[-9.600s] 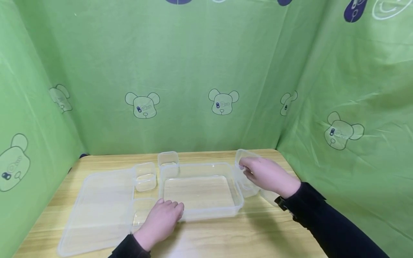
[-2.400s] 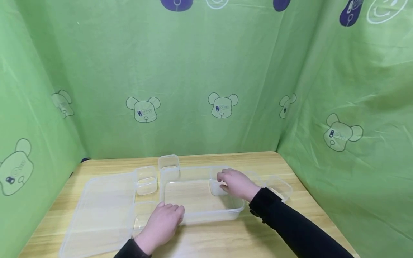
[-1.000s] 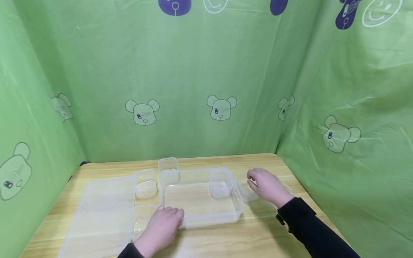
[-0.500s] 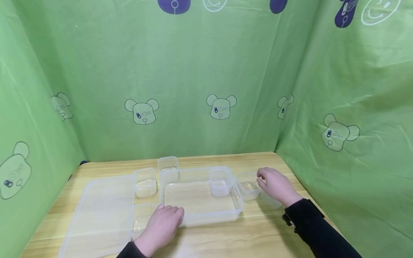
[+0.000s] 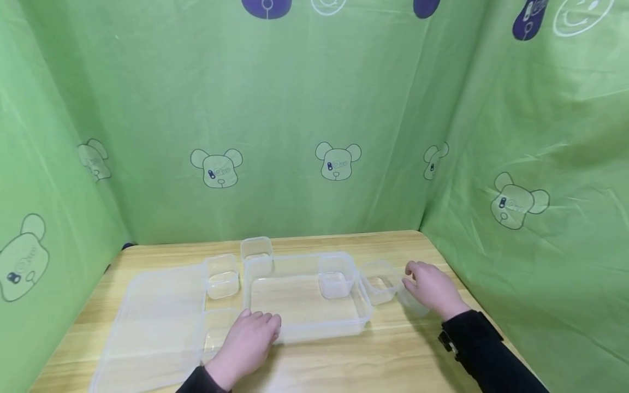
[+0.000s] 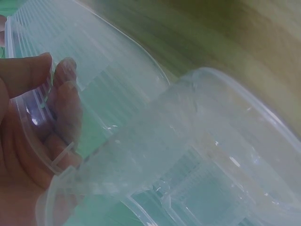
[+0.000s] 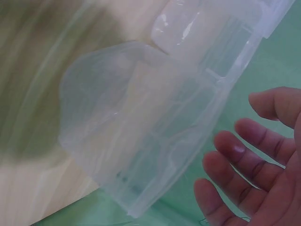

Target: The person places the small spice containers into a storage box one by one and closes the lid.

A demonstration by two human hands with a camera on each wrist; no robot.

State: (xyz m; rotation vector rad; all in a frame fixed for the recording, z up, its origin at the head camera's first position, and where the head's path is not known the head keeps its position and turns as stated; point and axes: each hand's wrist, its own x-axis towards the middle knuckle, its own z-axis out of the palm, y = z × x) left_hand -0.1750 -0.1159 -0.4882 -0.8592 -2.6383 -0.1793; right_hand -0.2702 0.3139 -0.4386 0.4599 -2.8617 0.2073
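My left hand grips the front left wall of a large clear plastic storage box; the left wrist view shows thumb and fingers on either side of the wall. Inside the box, at its back right corner, stands a small clear container. A second small container stands just outside the box's right end. My right hand hovers over a third one, partly hidden beneath it. In the right wrist view, the right hand's fingers are spread beside that container, holding nothing.
A large flat clear lid lies on the left of the wooden table. Several small clear containers stand left of the box: one at the back, one in the middle, one by the left hand. Green cloth walls surround the table.
My right hand has placed a small container in the large box's back right corner, let go, and moved right over another container. My left hand has stayed on the box wall.
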